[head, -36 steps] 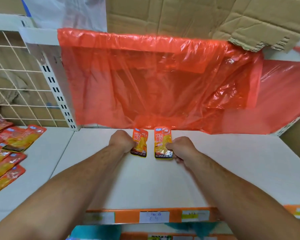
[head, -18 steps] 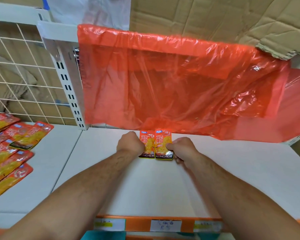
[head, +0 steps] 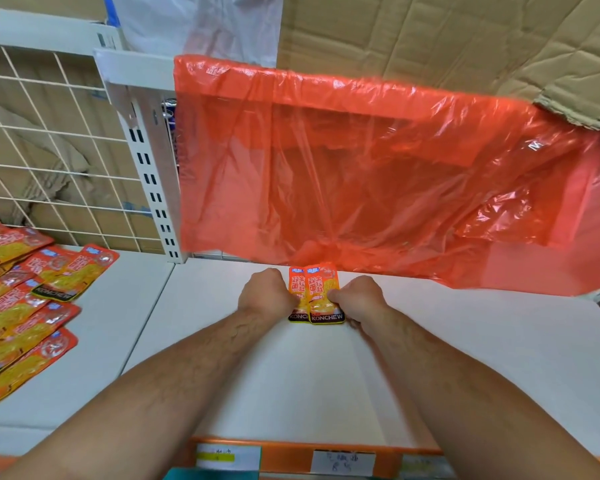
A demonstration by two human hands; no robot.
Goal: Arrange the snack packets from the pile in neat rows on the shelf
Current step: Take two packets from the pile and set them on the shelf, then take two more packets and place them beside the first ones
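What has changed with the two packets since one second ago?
The left hand and right hand slid the left packet and right packet together; the gap between them closed and their edges now meet. Both hands keep their hold. The pile at the left stayed.

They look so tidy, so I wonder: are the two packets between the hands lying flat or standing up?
Lying flat: both packets show printed fronts face-up on the white shelf, edges touching.
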